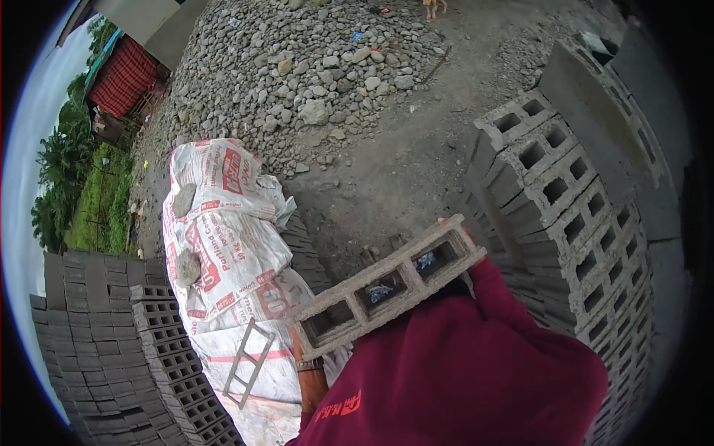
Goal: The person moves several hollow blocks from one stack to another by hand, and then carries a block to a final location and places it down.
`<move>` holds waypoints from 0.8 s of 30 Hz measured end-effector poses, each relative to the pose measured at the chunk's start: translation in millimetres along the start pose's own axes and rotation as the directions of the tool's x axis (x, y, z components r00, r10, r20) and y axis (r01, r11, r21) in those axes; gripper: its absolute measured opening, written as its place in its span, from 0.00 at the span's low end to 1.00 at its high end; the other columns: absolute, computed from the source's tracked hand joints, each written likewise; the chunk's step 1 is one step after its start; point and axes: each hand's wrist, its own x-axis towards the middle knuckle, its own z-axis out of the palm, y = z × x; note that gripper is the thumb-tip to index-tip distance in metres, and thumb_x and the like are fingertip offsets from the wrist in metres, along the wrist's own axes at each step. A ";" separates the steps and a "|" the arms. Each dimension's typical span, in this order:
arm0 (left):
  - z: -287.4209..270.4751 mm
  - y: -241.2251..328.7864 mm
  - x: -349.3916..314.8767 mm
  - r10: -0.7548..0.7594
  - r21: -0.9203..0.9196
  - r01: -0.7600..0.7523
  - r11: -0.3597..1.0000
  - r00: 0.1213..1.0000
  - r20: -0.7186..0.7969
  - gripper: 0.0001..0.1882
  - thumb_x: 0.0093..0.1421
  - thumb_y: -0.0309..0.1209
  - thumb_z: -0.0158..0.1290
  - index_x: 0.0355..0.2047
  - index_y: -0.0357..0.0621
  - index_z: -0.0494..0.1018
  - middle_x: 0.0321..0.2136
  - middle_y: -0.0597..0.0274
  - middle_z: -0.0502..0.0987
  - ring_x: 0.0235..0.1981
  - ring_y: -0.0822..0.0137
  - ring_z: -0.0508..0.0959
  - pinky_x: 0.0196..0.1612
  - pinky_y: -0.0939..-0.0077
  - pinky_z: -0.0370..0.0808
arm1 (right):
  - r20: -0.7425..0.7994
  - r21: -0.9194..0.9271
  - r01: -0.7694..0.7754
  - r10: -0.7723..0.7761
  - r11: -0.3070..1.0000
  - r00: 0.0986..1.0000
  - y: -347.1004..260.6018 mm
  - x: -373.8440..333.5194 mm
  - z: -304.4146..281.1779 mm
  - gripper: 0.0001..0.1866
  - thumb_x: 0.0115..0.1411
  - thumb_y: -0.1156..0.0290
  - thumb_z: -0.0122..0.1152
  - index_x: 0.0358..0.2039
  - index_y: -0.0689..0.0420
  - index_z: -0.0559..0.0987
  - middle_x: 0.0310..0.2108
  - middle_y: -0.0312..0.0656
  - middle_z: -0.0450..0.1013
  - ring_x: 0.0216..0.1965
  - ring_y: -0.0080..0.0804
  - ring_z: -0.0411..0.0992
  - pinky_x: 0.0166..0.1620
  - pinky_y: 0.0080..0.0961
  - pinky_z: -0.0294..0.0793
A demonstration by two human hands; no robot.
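Note:
A grey hollow concrete block (357, 321) is held in front of my body, tilted with its right end higher. Its three openings face up, and blue and whitish scraps show through two of them. My left hand (298, 346) grips the lower left end, mostly hidden by the block, with bands around the wrist. At the upper right end my right hand (468, 235) is closed on the block; only bits of its fingers show. Dark red sleeves cover my arms.
White and red sacks (238, 245) cover a pile at left, with stones (188, 266) and a ladder-shaped grey frame (248, 364) on top. Hollow blocks (573, 201) are stacked at right, more (175, 349) at left. Beyond lies a gravel heap (297, 82); a tan animal (434, 7) stands far off.

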 end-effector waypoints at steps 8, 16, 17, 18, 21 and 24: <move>147.1 109.8 220.4 -0.054 0.164 0.050 0.985 0.998 0.019 0.17 0.66 0.47 0.49 0.36 0.47 0.72 0.33 0.64 0.77 0.33 0.67 0.76 0.38 0.70 0.75 | -0.093 -0.043 0.164 -0.167 0.986 0.982 -29.8 250.8 11.1 0.20 0.64 0.59 0.60 0.51 0.57 0.79 0.42 0.36 0.77 0.40 0.20 0.74 0.43 0.23 0.74; 370.1 169.0 490.6 -0.183 0.369 0.140 0.919 0.979 0.085 0.17 0.66 0.48 0.49 0.36 0.47 0.72 0.33 0.64 0.77 0.33 0.67 0.76 0.38 0.69 0.75 | -0.364 0.455 -0.015 0.201 0.890 0.909 -115.4 452.7 -59.5 0.18 0.63 0.55 0.59 0.33 0.59 0.80 0.29 0.35 0.75 0.28 0.24 0.73 0.32 0.28 0.73; 402.6 172.8 519.1 -0.209 0.390 0.153 0.908 0.972 0.104 0.17 0.66 0.48 0.49 0.36 0.47 0.72 0.33 0.64 0.77 0.33 0.67 0.76 0.38 0.69 0.75 | -0.410 0.476 -0.005 0.227 0.879 0.883 -130.1 465.5 -72.3 0.18 0.62 0.54 0.61 0.34 0.59 0.80 0.29 0.36 0.76 0.28 0.24 0.73 0.32 0.28 0.74; 432.6 173.1 545.5 -0.242 0.411 0.174 0.895 0.963 0.119 0.17 0.66 0.48 0.49 0.36 0.47 0.72 0.33 0.64 0.77 0.33 0.67 0.77 0.38 0.69 0.75 | -0.454 0.497 0.005 0.255 0.867 0.854 -143.7 472.6 -84.9 0.19 0.60 0.53 0.63 0.35 0.59 0.80 0.30 0.36 0.76 0.29 0.25 0.74 0.33 0.28 0.74; 520.1 178.0 620.0 -0.317 0.454 0.217 0.864 0.935 0.157 0.17 0.66 0.48 0.48 0.36 0.47 0.72 0.33 0.64 0.77 0.33 0.66 0.77 0.38 0.69 0.75 | -0.628 0.453 0.124 0.218 0.883 0.747 -187.8 510.7 -107.7 0.25 0.55 0.50 0.68 0.41 0.59 0.78 0.36 0.41 0.75 0.35 0.28 0.74 0.39 0.28 0.75; 604.3 168.4 699.8 -0.389 0.493 0.258 0.831 0.903 0.184 0.17 0.66 0.48 0.48 0.36 0.46 0.72 0.33 0.64 0.77 0.33 0.66 0.77 0.38 0.69 0.75 | -0.679 0.507 0.190 0.254 0.840 0.689 -211.1 557.6 -139.5 0.23 0.56 0.51 0.67 0.40 0.58 0.78 0.34 0.40 0.75 0.34 0.27 0.74 0.39 0.29 0.75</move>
